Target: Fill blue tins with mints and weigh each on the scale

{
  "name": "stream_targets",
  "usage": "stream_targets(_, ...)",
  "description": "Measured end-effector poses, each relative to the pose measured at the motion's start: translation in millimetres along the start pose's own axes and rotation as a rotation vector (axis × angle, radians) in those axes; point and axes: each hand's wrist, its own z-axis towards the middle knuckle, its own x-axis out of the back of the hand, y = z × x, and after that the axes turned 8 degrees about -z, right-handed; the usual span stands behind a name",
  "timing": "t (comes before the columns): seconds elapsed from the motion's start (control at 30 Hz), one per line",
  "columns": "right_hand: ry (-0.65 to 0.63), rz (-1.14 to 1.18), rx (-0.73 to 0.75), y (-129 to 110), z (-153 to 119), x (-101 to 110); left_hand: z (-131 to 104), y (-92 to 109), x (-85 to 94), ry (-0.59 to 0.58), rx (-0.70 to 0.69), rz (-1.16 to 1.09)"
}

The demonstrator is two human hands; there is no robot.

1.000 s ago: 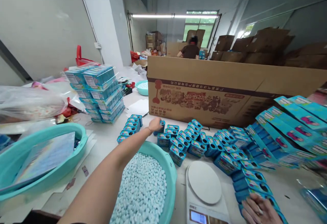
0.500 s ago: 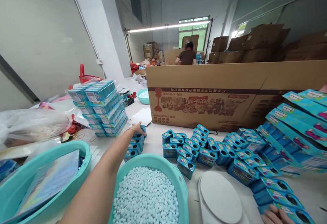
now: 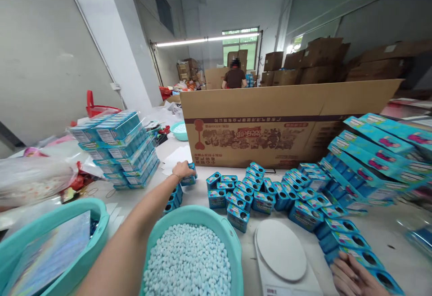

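My left hand [image 3: 182,170] reaches over the table, its fingers closed round a small blue box [image 3: 189,178] just behind a short row of similar boxes [image 3: 173,198]. At the lower right, my right hand [image 3: 351,274] has its fingers curled against a row of blue boxes with round dark holes [image 3: 366,257]; whether it grips one is unclear. A teal basin [image 3: 236,237] full of pale blue pellets stands between my arms. Right of it is a white round-topped scale [image 3: 281,249]. Several more boxes [image 3: 263,201] stand in a cluster behind the scale.
Wrapped packs [image 3: 119,147] are stacked at the left, near another teal basin [image 3: 101,210]. A large cardboard carton [image 3: 253,129] stands behind the boxes. Stacked blue cartons [image 3: 374,161] lean at the right. A person [image 3: 235,78] is in the background.
My left hand has moved right with a box, away from the short row. My right hand has lifted slightly along its row. The view has turned to the right.
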Motion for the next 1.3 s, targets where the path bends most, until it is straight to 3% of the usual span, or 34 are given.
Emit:
stream_targets(0.17,0.011,0.039,-0.011,-12.9,-16.4,-13.1,-37.6,36.7,61.1,0.053,-0.246,0.021)
stream_targets(0.27,-0.055,0.058,-0.014,-12.5,-26.0,-29.0,-80.6,80.5,69.0,0.05,-0.503,0.02)
stream_targets(0.37,-0.114,0.109,-0.017,-10.3,-35.4,-41.4,-136.1,129.5,43.4,-0.026,-0.702,0.0)
stream_targets(0.47,-0.141,0.16,0.012,-12.6,-47.7,-41.6,-185.1,168.0,-2.6,-0.137,-0.809,-0.011)
stream_targets(0.63,-0.193,0.126,0.087,-20.4,-68.6,-19.4,-222.5,196.0,-71.0,-0.249,-0.843,0.002)
stream_targets(0.7,-0.184,0.113,0.1,-21.6,-73.3,-11.1,-227.6,197.8,-82.8,-0.268,-0.84,0.003)
stream_targets(0.77,-0.17,0.11,0.103,-22.0,-75.5,-5.9,-230.7,194.9,-83.2,-0.285,-0.837,-0.004)
stream_targets(0.9,-0.106,0.139,0.076,-22.3,-75.1,-2.2,-232.6,170.3,-58.5,-0.277,-0.822,-0.075)
stream_targets(1.07,0.061,0.148,0.08,-22.3,-64.5,-4.7,-226.5,116.4,-29.1,-0.163,-0.774,-0.21)
stream_targets(1.17,0.154,0.135,0.095,-22.1,-56.1,-9.9,-225.7,93.4,-29.9,-0.102,-0.799,-0.309)
stream_targets(1.3,0.194,0.095,0.104,-24.4,-50.4,-24.0,-228.7,86.6,-41.3,-0.053,-0.803,-0.452)
